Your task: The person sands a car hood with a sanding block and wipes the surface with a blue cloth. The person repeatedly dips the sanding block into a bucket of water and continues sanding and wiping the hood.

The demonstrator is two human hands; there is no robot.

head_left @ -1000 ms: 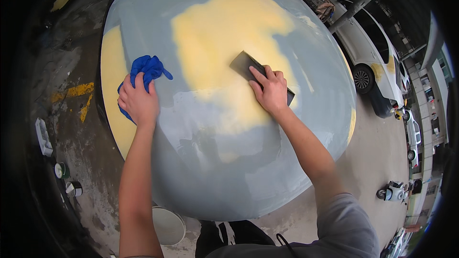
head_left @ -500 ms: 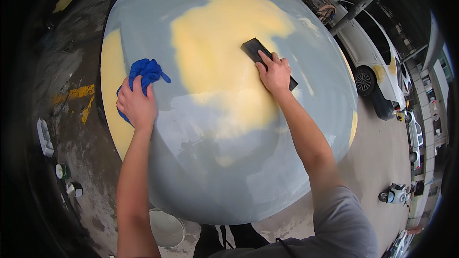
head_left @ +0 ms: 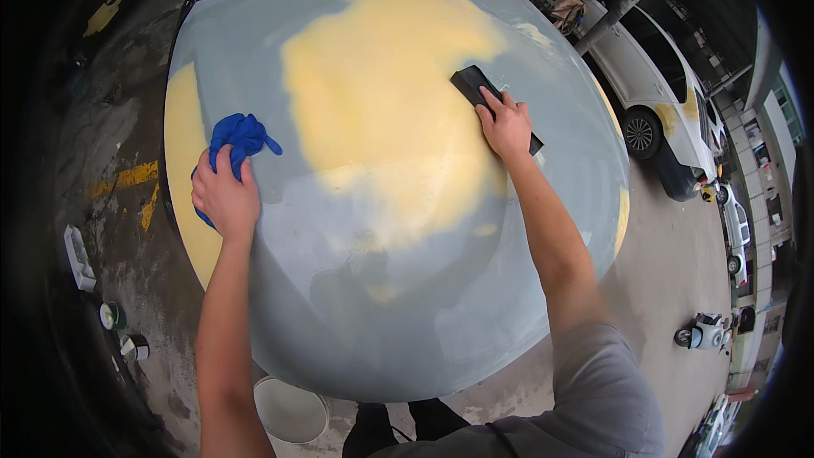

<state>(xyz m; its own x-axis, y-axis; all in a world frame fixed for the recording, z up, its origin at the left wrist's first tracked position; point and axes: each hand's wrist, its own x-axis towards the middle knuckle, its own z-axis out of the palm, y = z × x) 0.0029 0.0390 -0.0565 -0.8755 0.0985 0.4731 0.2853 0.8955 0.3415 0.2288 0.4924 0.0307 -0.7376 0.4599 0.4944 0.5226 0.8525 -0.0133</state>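
Observation:
A car hood (head_left: 356,356) spreads in front of me, coated grey, with a large yellow filler patch (head_left: 381,119) over its middle and a yellow strip on its left edge. My right hand (head_left: 511,125) grips a long black sanding block (head_left: 473,86) that lies slanted at the patch's right edge. Its middle is partly covered by my fingers. Over on the left side, my left hand (head_left: 227,199) is closed on a crumpled blue cloth (head_left: 244,133) against the hood. Part of that cloth is hidden under my palm.
A white bucket (head_left: 291,411) stands on the floor below the hood's front edge. To the left are a white tray (head_left: 80,259) and two small cans, one of them a green can (head_left: 111,315). A white car (head_left: 649,68) is parked at the right, with a scooter (head_left: 705,332) nearer.
The sanding block in my right hand has slid to the right across the hood, toward the patch's right edge. My left hand stays on the cloth. The whole view has shifted slightly.

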